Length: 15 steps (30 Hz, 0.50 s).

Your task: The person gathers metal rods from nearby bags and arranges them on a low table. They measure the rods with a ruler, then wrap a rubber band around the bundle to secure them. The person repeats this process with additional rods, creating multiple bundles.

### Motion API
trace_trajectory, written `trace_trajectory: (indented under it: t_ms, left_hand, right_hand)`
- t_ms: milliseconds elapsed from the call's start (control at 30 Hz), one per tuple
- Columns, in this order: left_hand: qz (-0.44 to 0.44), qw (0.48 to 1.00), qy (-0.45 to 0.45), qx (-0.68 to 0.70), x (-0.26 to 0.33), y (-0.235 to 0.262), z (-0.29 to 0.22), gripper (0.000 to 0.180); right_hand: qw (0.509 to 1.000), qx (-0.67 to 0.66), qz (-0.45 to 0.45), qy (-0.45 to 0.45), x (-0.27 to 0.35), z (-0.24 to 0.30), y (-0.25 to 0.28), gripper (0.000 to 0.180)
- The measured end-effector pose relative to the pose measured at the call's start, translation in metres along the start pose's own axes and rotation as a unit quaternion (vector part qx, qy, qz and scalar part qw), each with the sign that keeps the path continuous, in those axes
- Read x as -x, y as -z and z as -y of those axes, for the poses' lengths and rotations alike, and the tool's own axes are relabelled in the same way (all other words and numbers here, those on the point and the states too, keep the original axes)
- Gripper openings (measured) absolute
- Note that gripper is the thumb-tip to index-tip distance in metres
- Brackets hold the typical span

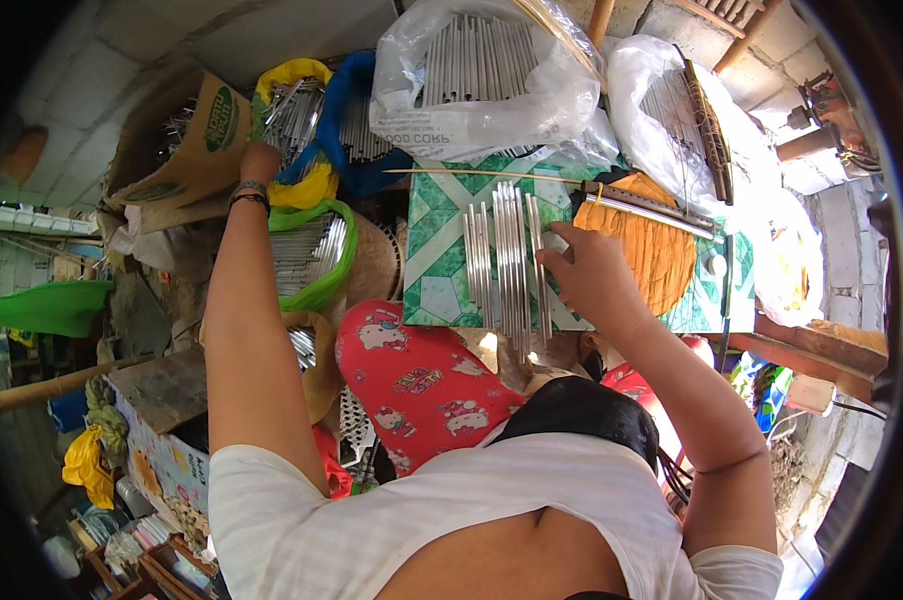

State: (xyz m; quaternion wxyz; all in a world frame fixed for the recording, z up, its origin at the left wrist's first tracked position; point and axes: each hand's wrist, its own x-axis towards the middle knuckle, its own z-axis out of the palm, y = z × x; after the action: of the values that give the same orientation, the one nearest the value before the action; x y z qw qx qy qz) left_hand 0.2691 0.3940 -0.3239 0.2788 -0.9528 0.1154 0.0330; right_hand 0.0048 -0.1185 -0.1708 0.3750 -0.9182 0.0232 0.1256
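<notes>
on the green tabletop [435,270], slim silvery tubes [509,262] gleam — right grip [595,272] parted, left [262,160] unclear.

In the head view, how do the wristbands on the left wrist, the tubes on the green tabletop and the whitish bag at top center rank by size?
1. Whitish bag
2. Tubes, taken as one group
3. Wristbands, clearly smallest

Silver against patterned green, ringed by bright bags
Silver tubes [511,260]; tabletop [436,290] in marbled greens crossed by pale bands; yellow bag [316,185], blue bag [371,175], lime-green bag [346,245]; orange-yellow pleated-looking cloth [651,250]; red trousers [446,365] printed with white cartoon cats; plain white shirt [421,475]; brown carton [161,165] with a green emblem.
</notes>
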Motion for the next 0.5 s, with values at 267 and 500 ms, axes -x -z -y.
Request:
trace_trajectory:
  t_ms: [267,500]
  left_hand:
    - [0.108,0.781,0.365,0.494,-0.002,0.036,-0.044,0.03]
    - [0.088,0.706,0.332,0.619,0.033,0.05,-0.015,0.022]
  right_hand:
    - [1.0,-0.001,-0.009,0.03,0.002,-0.003,-0.004,0.037]
    - [0.996,0.026,-0.052,0.067,0.002,0.003,0.004,0.031]
